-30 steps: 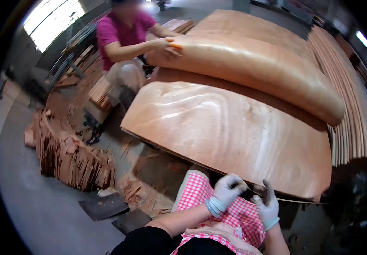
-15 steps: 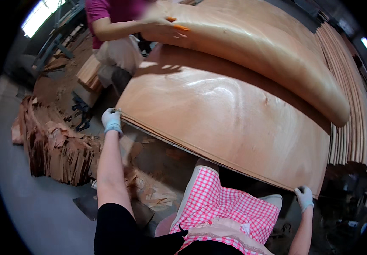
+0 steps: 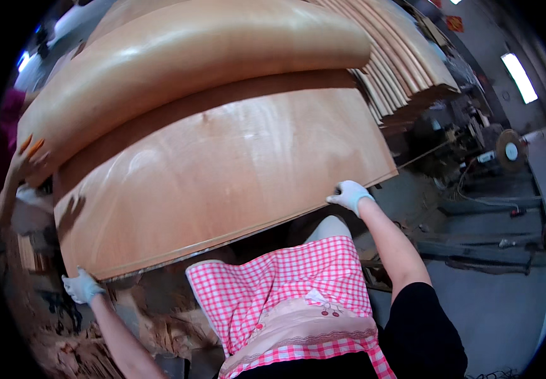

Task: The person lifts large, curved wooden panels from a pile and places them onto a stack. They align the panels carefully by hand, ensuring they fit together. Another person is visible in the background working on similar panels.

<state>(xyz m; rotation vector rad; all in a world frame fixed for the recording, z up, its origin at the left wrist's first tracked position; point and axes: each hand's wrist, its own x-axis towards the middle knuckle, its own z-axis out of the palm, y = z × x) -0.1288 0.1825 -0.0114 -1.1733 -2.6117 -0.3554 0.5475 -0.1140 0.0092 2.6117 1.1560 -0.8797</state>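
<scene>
A broad, light-brown wood veneer sheet (image 3: 222, 170) lies in front of me on a stack, its near edge running between my hands. My left hand (image 3: 82, 286), in a white glove, is closed on the sheet's near left corner. Farther right, my right hand (image 3: 350, 196), also gloved in white, pinches the near edge a little in from the right corner. Its fingertips are partly hidden under the edge. Beyond the flat part, a large rolled-over curl of veneer (image 3: 210, 47) spans the stack and casts a shadow on it.
At the far left, another person's hand (image 3: 26, 161) with orange finger covers is beside the curl. Bundled veneer sheets (image 3: 393, 57) stand at the back right. Torn veneer scraps (image 3: 83, 354) lie low on the left. Machinery with a round disc (image 3: 511, 151) stands right.
My view has swung to the right. My right hand sits farther in from the sheet's right corner, while my left stays at the left corner. The other person's hand has left the curl's top.
</scene>
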